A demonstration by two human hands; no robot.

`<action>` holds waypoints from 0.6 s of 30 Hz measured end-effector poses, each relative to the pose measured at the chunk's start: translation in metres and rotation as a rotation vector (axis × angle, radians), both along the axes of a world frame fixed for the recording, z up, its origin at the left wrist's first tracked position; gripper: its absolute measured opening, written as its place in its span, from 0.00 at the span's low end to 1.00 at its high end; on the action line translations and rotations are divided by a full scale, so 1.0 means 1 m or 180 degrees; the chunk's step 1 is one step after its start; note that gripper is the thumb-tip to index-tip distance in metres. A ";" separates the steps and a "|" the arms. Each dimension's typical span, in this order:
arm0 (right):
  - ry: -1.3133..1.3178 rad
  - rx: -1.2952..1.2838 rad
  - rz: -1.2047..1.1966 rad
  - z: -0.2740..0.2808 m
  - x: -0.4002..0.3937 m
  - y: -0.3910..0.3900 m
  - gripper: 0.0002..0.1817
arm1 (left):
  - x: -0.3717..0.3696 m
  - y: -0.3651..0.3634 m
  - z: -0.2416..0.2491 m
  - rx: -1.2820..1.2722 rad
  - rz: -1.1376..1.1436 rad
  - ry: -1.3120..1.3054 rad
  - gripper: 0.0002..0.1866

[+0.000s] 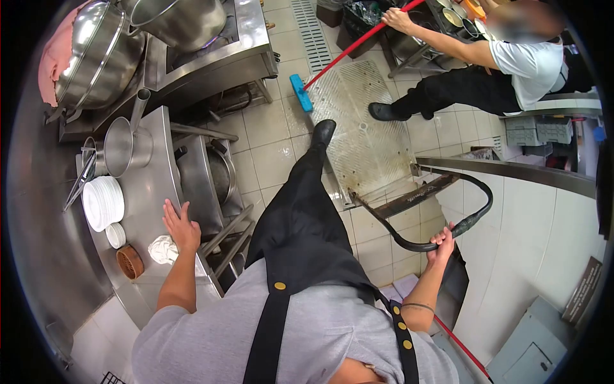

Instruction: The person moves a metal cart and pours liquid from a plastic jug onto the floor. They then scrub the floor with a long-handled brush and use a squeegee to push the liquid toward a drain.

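Observation:
My right hand (441,244) is wrapped round the black push handle (465,223) of a platform trolley. The trolley's worn metal deck (362,131) lies on the tiled floor, and the toe of my black boot (324,133) overlaps its near left side. On the left, my left hand (181,226) is spread flat at the edge of the steel counter (153,185), with nothing in it. A crumpled white cloth (164,250) lies right beside that wrist. Further in are stacked white plates (103,203), small dishes (116,235) and a round brown container (130,262).
A co-worker in a white shirt (526,70) holds a red pole (358,41) with a blue brush head (300,93) by the deck. A stove (252,38) with large pots (182,25) stands top left. A saucepan (125,147) sits on the counter. Grey cabinet (534,345), lower right.

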State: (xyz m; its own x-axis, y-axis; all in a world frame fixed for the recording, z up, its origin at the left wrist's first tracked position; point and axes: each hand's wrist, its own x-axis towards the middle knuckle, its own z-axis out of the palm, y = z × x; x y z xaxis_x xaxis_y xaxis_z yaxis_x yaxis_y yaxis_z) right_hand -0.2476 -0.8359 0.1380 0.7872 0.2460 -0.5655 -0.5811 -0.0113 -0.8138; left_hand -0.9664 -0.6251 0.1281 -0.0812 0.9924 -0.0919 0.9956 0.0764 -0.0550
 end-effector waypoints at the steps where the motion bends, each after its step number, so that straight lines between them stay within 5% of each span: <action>1: -0.0011 0.0042 0.0039 -0.001 0.001 -0.001 0.21 | -0.001 -0.001 -0.001 0.0039 -0.0008 0.0003 0.37; 18: 0.0038 0.0282 0.0070 -0.011 0.007 -0.008 0.24 | 0.001 0.000 0.000 -0.0038 0.0029 0.0109 0.37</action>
State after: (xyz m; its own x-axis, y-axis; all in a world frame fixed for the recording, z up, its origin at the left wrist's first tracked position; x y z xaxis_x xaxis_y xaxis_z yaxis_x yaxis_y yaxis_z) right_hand -0.2403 -0.8437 0.1267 0.7743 0.3127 -0.5501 -0.5912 0.0476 -0.8052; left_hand -0.9658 -0.6248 0.1277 -0.0934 0.9905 -0.1008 0.9924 0.0844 -0.0900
